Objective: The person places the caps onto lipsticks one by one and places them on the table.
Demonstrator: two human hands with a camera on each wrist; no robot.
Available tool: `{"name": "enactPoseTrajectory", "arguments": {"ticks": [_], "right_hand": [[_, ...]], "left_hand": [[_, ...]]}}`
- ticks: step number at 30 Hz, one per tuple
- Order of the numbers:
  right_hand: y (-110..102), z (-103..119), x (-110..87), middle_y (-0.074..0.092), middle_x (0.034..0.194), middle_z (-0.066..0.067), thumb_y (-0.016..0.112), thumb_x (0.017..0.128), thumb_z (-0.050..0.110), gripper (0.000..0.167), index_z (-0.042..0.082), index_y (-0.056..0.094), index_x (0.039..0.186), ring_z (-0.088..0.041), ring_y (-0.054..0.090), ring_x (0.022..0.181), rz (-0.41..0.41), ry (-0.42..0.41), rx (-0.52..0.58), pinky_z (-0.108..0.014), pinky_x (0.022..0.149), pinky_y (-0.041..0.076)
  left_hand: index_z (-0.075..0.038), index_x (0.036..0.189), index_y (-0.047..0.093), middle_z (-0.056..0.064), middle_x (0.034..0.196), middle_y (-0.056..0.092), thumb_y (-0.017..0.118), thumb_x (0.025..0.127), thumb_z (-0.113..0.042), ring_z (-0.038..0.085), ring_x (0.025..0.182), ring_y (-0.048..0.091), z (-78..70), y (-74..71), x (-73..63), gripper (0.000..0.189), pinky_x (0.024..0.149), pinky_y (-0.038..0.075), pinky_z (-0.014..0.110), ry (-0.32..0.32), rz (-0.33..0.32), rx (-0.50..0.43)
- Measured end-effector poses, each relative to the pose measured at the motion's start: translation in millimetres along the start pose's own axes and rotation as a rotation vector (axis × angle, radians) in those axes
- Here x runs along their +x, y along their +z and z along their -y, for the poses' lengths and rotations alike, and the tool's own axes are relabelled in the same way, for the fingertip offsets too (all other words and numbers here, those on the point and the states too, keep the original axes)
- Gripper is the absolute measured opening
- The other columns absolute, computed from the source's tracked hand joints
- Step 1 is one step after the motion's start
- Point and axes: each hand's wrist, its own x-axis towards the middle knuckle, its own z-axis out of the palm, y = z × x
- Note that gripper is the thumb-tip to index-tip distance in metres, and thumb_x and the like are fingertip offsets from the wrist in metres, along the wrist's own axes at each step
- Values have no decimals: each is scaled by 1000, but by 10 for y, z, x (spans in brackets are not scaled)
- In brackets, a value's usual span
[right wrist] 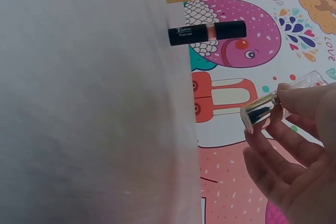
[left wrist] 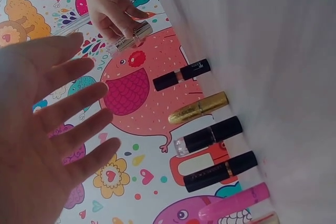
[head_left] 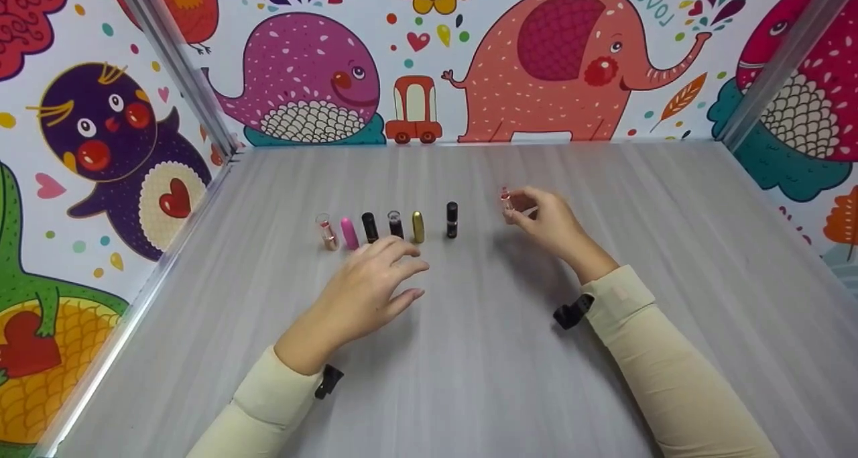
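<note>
In the head view my right hand [head_left: 546, 220] pinches a lipstick [head_left: 506, 202] between thumb and fingers, above the table. Its shiny gold base and clear cap [right wrist: 310, 81] show in the right wrist view. My left hand [head_left: 365, 287] is spread with fingers apart, holding nothing, just in front of a row of upright lipsticks. That row has a clear-capped rose-gold lipstick [head_left: 327, 233], a pink one [head_left: 348, 233], a black one [head_left: 369, 226], a black one with a clear top [head_left: 395, 224] and a gold one [head_left: 418, 227]. A black lipstick with a lighter band [head_left: 452, 220] stands right of them.
The grey wood-grain table [head_left: 469, 377] is bounded by a back wall [head_left: 429, 55] and side walls printed with cartoon animals. Metal corner posts [head_left: 181, 62] stand at the back. Black wrist devices sit on the left [head_left: 328, 381] and right [head_left: 573, 312] wrists.
</note>
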Motion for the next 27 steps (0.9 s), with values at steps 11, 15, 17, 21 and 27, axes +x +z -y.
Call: {"name": "enactPoseTrajectory", "arguments": {"ticks": [11,15,17,21,27], "right_hand": [[119,7,-8,74,111,-12,75,101,11,29,2,72,128,-27,69,106,25,-1,-38,-45,90,58],[150,-24,-11,75,108,-12,78,99,11,28,1,73,124,-27,70,102,36,-7,-68,-45,87,58],[173,-36,-5,76,105,-12,79,97,10,28,0,74,122,-27,70,99,40,-20,-84,-46,85,58],[215,-41,25,76,104,-12,81,96,11,27,0,74,120,-28,70,96,58,-30,-93,-46,85,57],[252,-64,95,75,108,-11,78,98,10,26,2,72,122,-27,71,100,116,5,-84,-45,89,57]], "left_hand": [[-12,120,78,3,120,72,83,96,-24,25,120,64,-15,-16,-20,27,107,53,44,-6,44,-71],[-11,120,79,3,118,72,82,96,-23,25,119,64,-11,-5,-15,27,106,53,43,-4,49,-68],[-11,120,78,3,118,72,82,96,-23,25,118,64,-13,-4,-13,27,105,54,45,-6,54,-73],[-12,120,78,2,117,72,83,96,-22,24,117,63,-18,-12,-5,27,103,54,47,-17,56,-81],[-12,118,79,2,115,73,83,96,-24,24,116,64,-30,-7,-6,26,103,54,45,-8,67,-67]]}}
